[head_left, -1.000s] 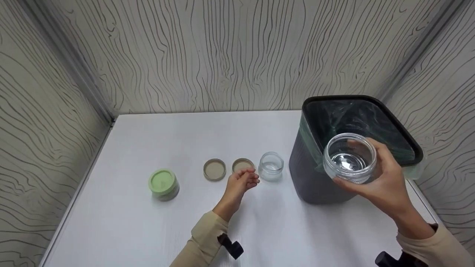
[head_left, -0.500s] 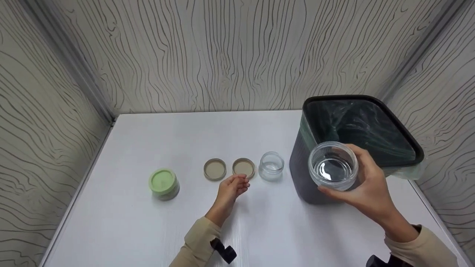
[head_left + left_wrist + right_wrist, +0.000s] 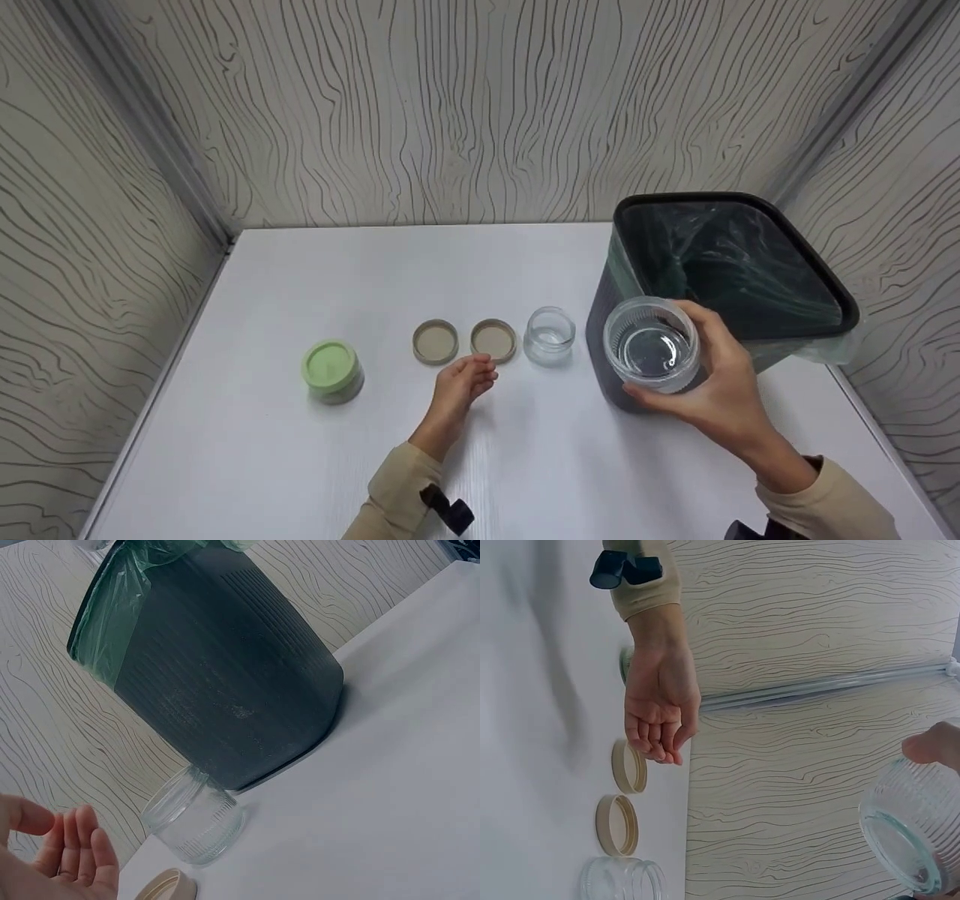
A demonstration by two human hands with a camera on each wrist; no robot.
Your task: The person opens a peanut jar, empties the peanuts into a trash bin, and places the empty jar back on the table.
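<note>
My right hand grips a wide clear glass jar without a lid, held in the air in front of the dark bin's near left corner. In the right wrist view the same jar shows ribbed walls. My left hand hovers just above the white table with its fingers loosely curled, holding nothing, right in front of two tan lids. A smaller clear open jar stands right of the lids. The left wrist view shows this small jar beside the bin.
A jar with a green lid stands at the left of the row. The bin is lined with a green bag and fills the table's right rear corner. Patterned walls close in the table on three sides.
My right hand has carried the glass jar down and to the left, from over the bin's mouth to in front of its near left corner. My left hand has drawn back slightly from the lids.
</note>
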